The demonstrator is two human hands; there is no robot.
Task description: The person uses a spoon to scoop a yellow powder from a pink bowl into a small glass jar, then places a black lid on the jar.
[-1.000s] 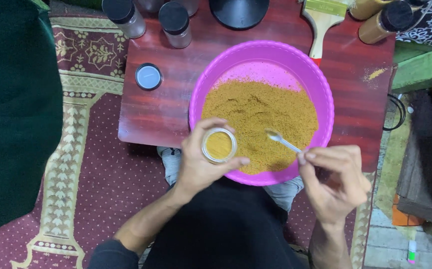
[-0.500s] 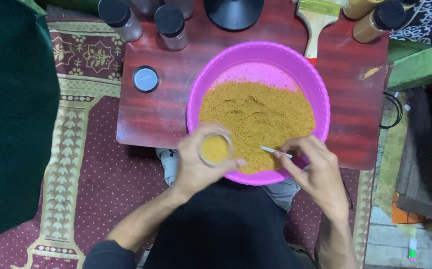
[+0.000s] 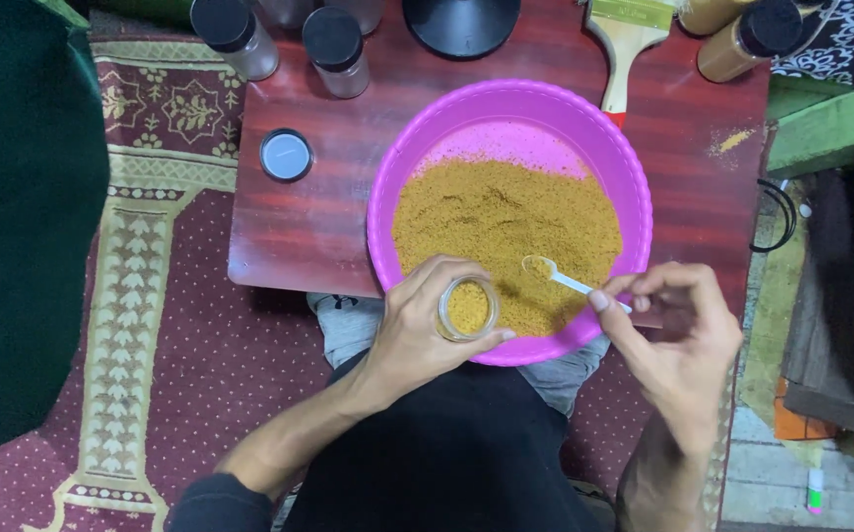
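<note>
A low red-brown wooden table (image 3: 308,227) stands on a maroon rug (image 3: 200,394) with cream patterned borders. A dark green cushion (image 3: 13,227) lies at the left. On the right are green boards (image 3: 816,128) and bare grey floor (image 3: 772,473). The light is dim and even.

head view | straight down | close over low table (image 3: 328,227)
</note>
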